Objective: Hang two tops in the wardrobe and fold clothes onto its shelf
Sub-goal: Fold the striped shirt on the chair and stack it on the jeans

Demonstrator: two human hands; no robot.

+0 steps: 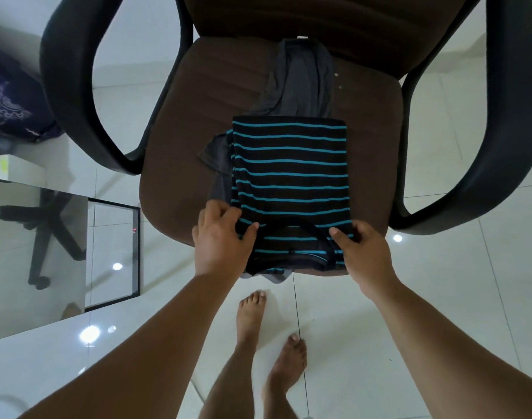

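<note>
Striped top [292,173], black with teal stripes, lies folded into a long rectangle on the brown seat of the office chair [174,152], collar end toward me at the seat's front edge. My left hand [221,237] has its grip on the near left corner of the top: thumb on top of the fabric, fingers curled over the left side edge. My right hand [360,252] grips the near right corner, thumb pressed on the cloth beside the neckline, fingers wrapped under the edge. Both grips are narrow and holding the top.

Grey garment [301,77] lies crumpled on the seat beyond the top, reaching up to the backrest; part of it pokes out from under the top's left side. More grey cloth hangs below the near edge of the top.

My bare feet [270,337] stand on the white tiled floor [440,297] in front of the chair. Glass-topped surface [47,237] to my left. Wardrobe not visible.
</note>
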